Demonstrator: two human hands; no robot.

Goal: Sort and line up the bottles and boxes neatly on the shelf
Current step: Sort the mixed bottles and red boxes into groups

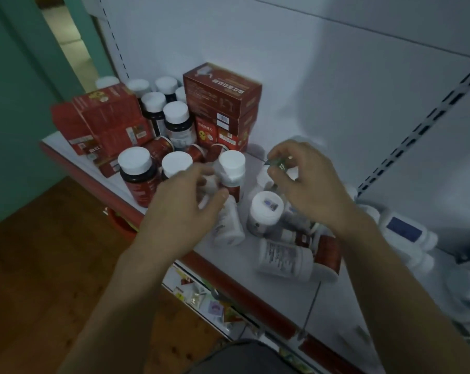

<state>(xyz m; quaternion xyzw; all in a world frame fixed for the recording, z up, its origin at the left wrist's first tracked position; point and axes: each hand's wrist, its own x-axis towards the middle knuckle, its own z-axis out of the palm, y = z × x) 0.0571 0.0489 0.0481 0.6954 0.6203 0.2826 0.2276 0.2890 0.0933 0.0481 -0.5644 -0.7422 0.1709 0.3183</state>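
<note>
Head view, the only view on record. Shelf (344, 300) carries mixed stock. Red boxes (223, 103) are stacked toward the back-left corner, and dark bottles (175, 120) with white caps stand among them. Tipped white bottles (282, 259) lie in a loose heap near the front edge, right of centre.

Left hand (186, 203) reaches in over the front edge, fingers loosely curled at a red bottle (230, 172) with a white cap. The thumb tip appears to touch its body, but blur prevents saying whether it is gripped. That bottle stands near upright, long axis vertical with a slight lean, just beyond the left hand toward the back wall.

Right hand (306, 184) is raised above the heap, thumb and fingertips pinching a small green-topped item (280, 164) whose kind is not legible.

Judgement: the red bottle lies nearer the left hand, which need only close round it and slide it left to join the standing bottles. Risk: a white bottle lying just below the thumb may roll if nudged.
</note>
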